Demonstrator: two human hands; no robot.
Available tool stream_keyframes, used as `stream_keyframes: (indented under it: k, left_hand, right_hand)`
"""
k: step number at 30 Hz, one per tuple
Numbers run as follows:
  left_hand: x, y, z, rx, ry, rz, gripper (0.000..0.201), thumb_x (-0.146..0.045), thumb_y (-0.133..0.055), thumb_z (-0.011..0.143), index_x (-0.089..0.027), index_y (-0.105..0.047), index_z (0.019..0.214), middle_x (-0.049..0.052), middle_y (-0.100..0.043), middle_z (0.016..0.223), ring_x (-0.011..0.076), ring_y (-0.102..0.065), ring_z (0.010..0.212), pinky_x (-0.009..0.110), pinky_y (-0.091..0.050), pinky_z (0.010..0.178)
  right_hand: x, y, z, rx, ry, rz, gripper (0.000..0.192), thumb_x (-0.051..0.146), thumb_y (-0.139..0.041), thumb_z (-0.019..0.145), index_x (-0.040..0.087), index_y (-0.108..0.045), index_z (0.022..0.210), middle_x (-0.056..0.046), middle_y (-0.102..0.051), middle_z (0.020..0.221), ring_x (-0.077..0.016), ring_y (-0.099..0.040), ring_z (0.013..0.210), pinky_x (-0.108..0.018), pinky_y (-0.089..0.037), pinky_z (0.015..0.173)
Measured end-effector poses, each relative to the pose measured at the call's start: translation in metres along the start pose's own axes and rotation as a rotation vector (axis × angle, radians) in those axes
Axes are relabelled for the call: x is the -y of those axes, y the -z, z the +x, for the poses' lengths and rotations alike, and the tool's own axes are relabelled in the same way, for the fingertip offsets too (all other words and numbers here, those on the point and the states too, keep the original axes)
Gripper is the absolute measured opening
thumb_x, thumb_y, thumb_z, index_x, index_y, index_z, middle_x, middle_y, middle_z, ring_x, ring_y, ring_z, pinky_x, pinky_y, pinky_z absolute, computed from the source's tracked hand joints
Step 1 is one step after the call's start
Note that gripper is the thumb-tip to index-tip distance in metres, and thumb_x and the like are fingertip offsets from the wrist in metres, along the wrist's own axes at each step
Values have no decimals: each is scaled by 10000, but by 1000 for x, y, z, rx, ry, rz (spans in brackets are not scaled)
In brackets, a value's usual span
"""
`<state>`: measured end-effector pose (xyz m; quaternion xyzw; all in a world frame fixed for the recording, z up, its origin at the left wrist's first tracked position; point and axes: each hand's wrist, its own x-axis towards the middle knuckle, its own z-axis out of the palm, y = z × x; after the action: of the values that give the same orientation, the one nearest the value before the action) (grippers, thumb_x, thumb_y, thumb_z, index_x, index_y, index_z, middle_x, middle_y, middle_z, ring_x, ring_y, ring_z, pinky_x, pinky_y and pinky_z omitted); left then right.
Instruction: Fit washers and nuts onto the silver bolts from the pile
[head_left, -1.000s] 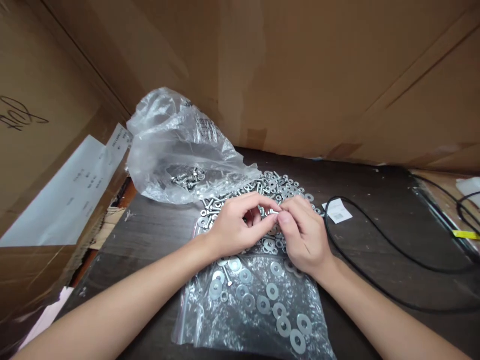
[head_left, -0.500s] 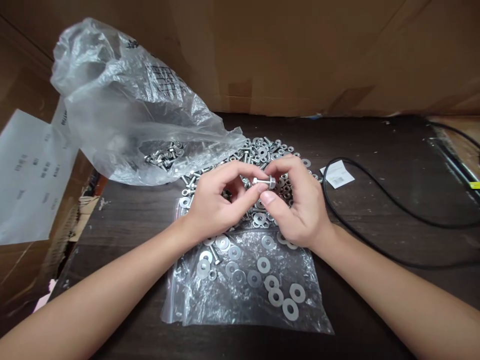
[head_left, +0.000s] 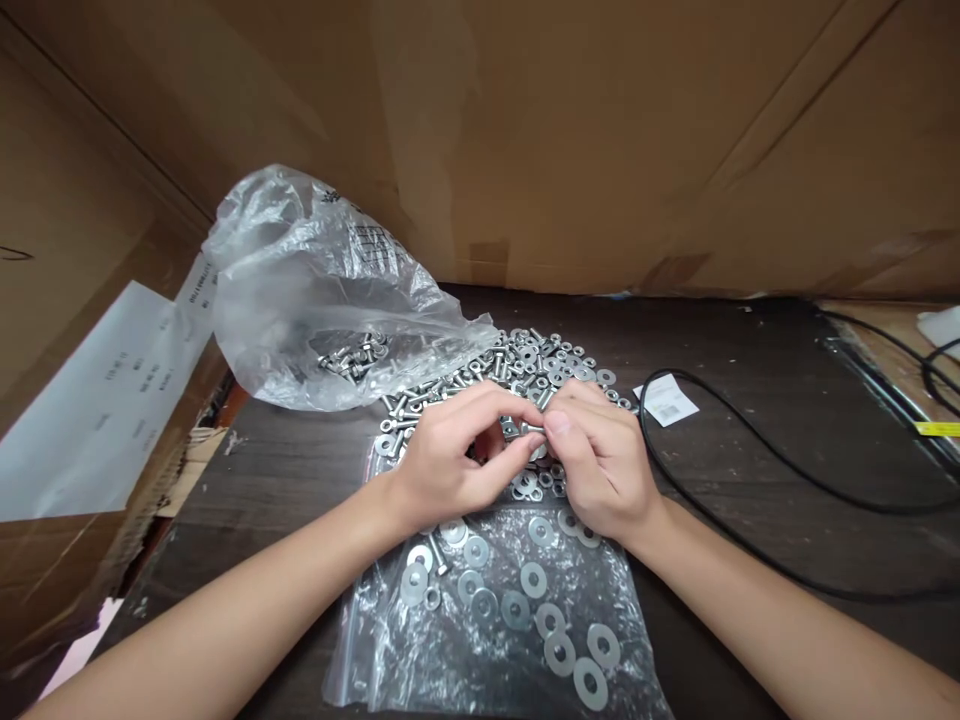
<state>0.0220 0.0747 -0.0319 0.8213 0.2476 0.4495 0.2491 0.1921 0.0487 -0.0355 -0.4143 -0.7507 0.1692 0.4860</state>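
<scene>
Over the dark table [head_left: 750, 420], two hands meet — left hand [head_left: 450, 460] and right hand [head_left: 600, 465] both pinch one small bolt [head_left: 529, 429] between their fingertips, above the heap of loose hardware [head_left: 540, 365]. Below lies one zip bag [head_left: 495, 620] carrying about thirteen flat washers [head_left: 559, 653]; one crumpled plastic bag [head_left: 322, 290] and one black cable [head_left: 750, 480] flank them.

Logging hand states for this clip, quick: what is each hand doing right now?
Left hand: fingers closed, pinching a small bolt over the pile of hardware.
Right hand: fingers closed on the same bolt from the other side.
</scene>
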Motion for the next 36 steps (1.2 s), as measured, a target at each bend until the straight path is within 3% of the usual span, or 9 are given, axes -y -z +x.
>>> stream_keyframes:
  k: [4,9,11,16,21,25,30,32,36]
  left_hand:
    - [0,2,0,93,-194,165,104,-147,-601,902,-143,-616,1004,45,-693,862,133,-635,701,244,-514,590]
    - [-1,0,-1,81,-303,289,113,-120,-583,911,-162,-629,1005,40,-727,924,150,-687,818,255,-556,687]
    - [-2,-1,1,59,-183,182,87,-144,-597,905,-158,-643,977,38,-712,877,132,-666,724,246,-545,638]
    - [-2,5,10,41,433,-354,146,-291,-639,887,-157,-658,941,22,-649,767,91,-545,561,203,-457,493]
    - [3,15,17,258,521,-612,138,-292,-665,860,-155,-671,863,21,-644,734,104,-566,617,219,-480,569]
    - [2,16,17,295,511,-601,133,-287,-662,861,-154,-670,863,12,-631,699,99,-553,583,212,-458,538]
    - [-3,9,12,140,300,-266,93,-241,-646,869,-153,-669,894,-14,-595,639,84,-485,494,205,-412,464]
    - [-3,8,10,76,61,-40,78,-191,-640,871,-156,-663,936,8,-649,727,94,-539,539,222,-468,520]
    - [-1,10,9,109,-368,304,133,-136,-605,900,-163,-640,1025,48,-727,915,147,-678,772,248,-543,660]
  right_hand:
    - [-4,-1,-1,-16,-16,34,464,128,-365,963,188,-330,504,26,-363,486,-115,-373,520,-329,-304,615]
    - [-7,-2,-1,9,-96,24,520,173,-370,978,193,-324,461,25,-371,450,-113,-378,480,-324,-311,593]
    - [-5,-2,0,-5,-109,35,507,191,-368,989,195,-359,482,25,-398,465,-116,-396,487,-320,-327,596]
    - [3,0,0,-65,-53,8,113,242,-452,940,196,-538,883,-19,-557,756,-163,-520,677,-323,-414,641]
    - [7,-1,-1,-86,94,-111,126,221,-545,869,202,-480,974,-48,-561,860,-193,-535,766,-362,-438,704]
    - [7,0,-1,-102,153,-214,67,213,-543,870,201,-479,887,-36,-545,781,-192,-514,730,-358,-397,689]
    - [7,1,0,-109,86,-224,215,215,-449,935,201,-472,722,-10,-507,649,-166,-454,642,-344,-327,650]
    - [5,0,-1,-97,7,-146,348,197,-385,968,203,-432,623,9,-458,572,-149,-427,592,-337,-317,633]
    - [2,-2,-1,-57,-137,-1,510,227,-371,985,200,-372,476,18,-415,480,-129,-418,513,-331,-336,610]
